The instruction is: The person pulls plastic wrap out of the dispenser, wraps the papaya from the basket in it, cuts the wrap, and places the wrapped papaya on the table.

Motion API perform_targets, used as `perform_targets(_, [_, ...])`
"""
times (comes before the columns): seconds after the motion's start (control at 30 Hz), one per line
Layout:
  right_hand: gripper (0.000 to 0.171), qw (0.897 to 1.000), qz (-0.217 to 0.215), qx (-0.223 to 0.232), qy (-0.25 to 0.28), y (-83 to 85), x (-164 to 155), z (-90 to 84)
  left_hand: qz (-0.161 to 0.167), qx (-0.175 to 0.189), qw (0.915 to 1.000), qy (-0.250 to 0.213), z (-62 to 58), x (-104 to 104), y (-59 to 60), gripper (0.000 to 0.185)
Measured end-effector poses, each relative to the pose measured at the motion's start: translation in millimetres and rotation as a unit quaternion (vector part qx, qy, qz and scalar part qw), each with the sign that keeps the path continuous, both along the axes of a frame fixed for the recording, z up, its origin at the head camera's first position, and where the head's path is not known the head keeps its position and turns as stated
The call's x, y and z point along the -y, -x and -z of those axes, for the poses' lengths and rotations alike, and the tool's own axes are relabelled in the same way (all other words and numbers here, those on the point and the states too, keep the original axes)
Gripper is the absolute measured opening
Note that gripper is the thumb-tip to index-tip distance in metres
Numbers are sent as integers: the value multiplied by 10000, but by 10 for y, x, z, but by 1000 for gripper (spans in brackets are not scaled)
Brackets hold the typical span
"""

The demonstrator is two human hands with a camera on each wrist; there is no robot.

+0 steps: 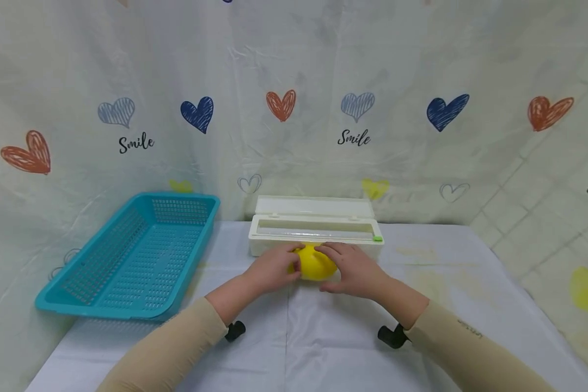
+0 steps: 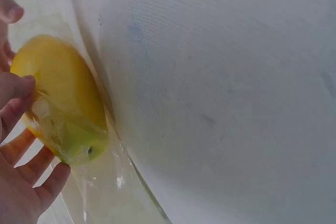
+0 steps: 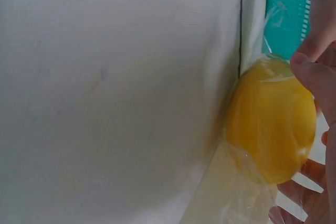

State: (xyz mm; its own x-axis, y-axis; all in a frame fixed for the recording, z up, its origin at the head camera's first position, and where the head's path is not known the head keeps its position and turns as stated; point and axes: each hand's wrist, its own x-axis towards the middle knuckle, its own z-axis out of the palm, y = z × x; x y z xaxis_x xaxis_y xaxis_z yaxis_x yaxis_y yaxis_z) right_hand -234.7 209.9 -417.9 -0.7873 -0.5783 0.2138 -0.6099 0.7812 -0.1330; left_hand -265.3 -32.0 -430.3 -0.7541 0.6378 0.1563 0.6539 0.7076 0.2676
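- Yellow fruit sits on the white table cover, right in front of the white film dispenser box, between my two hands.
- From the head view I see my left hand cupped against the fruit's left side, fingers curled round it and touching the skin.
- My right hand covers the right side the same way, fingers bent over the top, palm low to the table.
- Both wrist views show clear film lying over the fruit and trailing onto the cover; left fingertips press on the film-covered skin.
- In the right wrist view a fingertip rests on the fruit's upper edge; the skin is smooth and deep yellow, with a greenish patch at one end in the left wrist view.
- Off to the left a teal basket leans tilted against the heart-printed backdrop, well apart from the hands.
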Motion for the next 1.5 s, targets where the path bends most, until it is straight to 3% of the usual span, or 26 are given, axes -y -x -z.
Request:
perform_targets(0.13, [92, 9999, 16, 107, -20, 54, 45, 55, 139, 59, 9996, -220, 4, -3, 34, 10])
perform_targets(0.33, [75, 9996, -211, -148, 140, 141, 91, 94, 287, 165, 9990, -302, 63, 56, 96, 10])
perform_targets(0.5, [69, 9996, -112, 145, 215, 197, 122, 137, 226, 363, 9987, -291, 105, 88, 154, 8])
perform_targets(0.83, [69, 9983, -149, 442, 355, 247, 132, 131, 310, 569, 9973, -339, 60, 130, 206, 10])
perform_targets(0.97, [69, 9962, -20, 698, 514, 258, 118, 120, 254, 596, 9965, -526, 35, 157, 153, 29])
perform_targets(1.07, [70, 9935, 82, 923, 667, 260, 96, 103, 395, 253, 9971, -603, 2, 188, 78, 44])
perform_targets(1.17, [70, 9894, 158, 1169, 850, 256, 77, 66, 806, -559, 9937, -534, -32, 220, 3, 46])
perform_targets(1.33, [68, 9781, 224, 1649, 1246, 265, 59, -30, 1500, -1936, 9686, -416, -80, 263, -88, 35])
perform_targets(1.43, [67, 9693, 259, 2000, 1405, 278, 41, -84, 1689, -2334, 9576, -82, -92, 272, -118, 38])
perform_targets(1.5, [66, 9632, 327, 2220, 1483, 284, 21, -115, 1681, -2415, 9554, 247, -83, 268, -119, 44])
